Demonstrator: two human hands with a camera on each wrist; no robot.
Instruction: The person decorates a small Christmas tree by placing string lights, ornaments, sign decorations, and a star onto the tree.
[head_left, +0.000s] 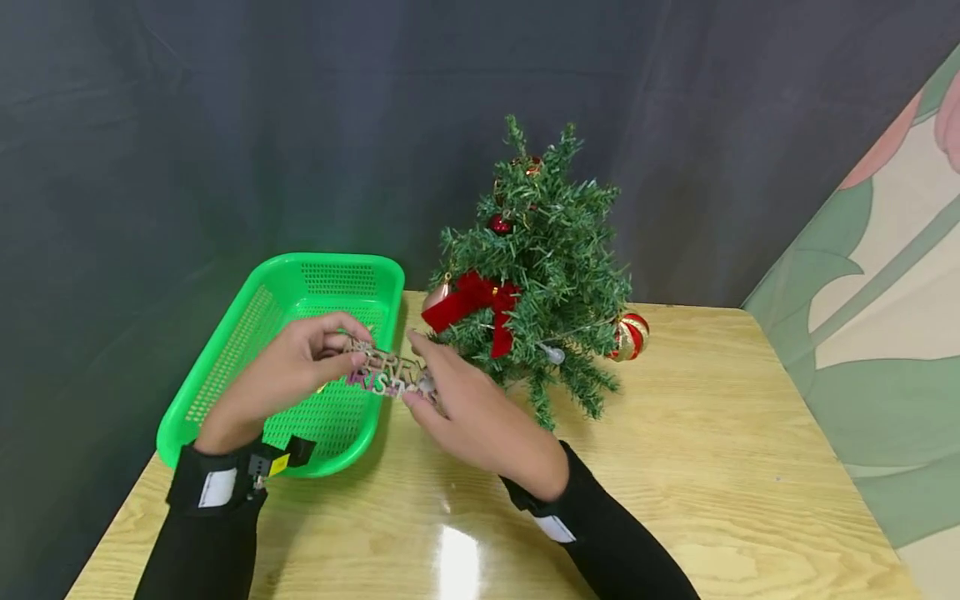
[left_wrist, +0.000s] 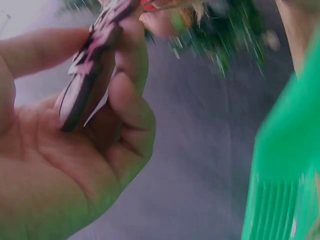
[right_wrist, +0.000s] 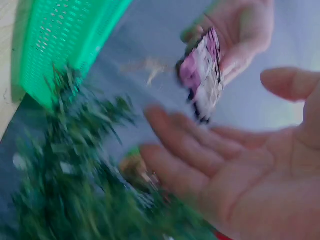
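My left hand (head_left: pixel 288 367) pinches one end of a small "Merry Christmas" letter sign (head_left: pixel 384 382), with the thumb on one face and curled fingers behind. Pink and pale letters show on it in the right wrist view, and its dark edge in the left wrist view. At the sign's other end is my right hand (head_left: pixel 480 408), its fingers extended and the thumb held apart in the right wrist view. A strand of twine (right_wrist: pixel 150 67) appears beside the sign. Just behind the right hand stands a small Christmas tree (head_left: pixel 555 267).
A green plastic basket (head_left: pixel 217 350) lies on the wooden table (head_left: pixel 675 483) beneath my left hand. The tree bears a red velvet bow (head_left: pixel 472 302), a striped red and gold ball (head_left: pixel 628 337) and a dark red ball (head_left: pixel 499 224). A dark curtain (head_left: pixel 225 125) hangs behind.
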